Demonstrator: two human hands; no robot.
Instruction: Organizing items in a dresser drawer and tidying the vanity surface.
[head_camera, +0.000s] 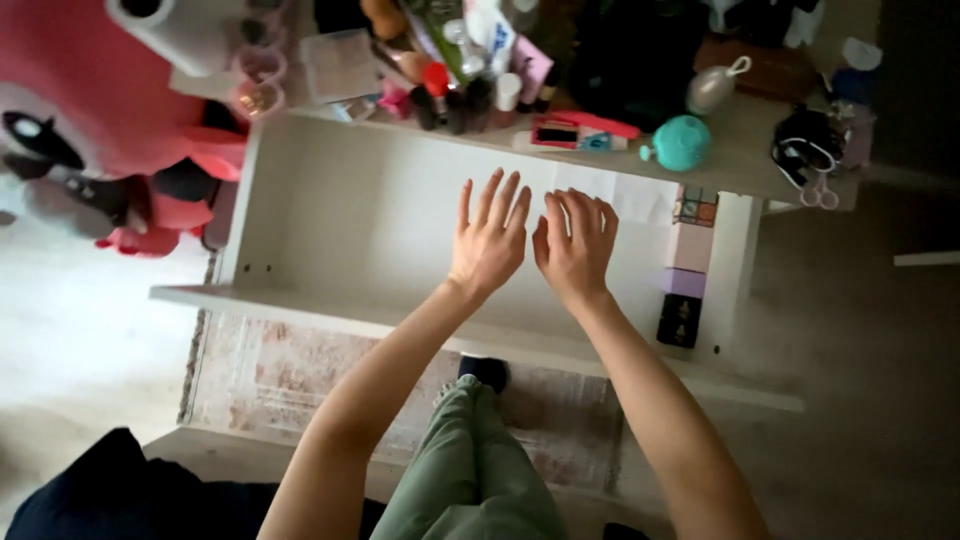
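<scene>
Hands hover open over the drawer (350, 210): left hand (488, 240) and right hand (575, 250) side by side, fingers spread, holding nothing. Small boxes (685, 285) stack at 3 o'clock. A careless sweep could likely topple them.

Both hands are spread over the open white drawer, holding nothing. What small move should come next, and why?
Probably lower the right hand onto the white paper sheet at the drawer back: both it and the left hand hover empty, fingers spread, and that sheet lies nearest.
</scene>
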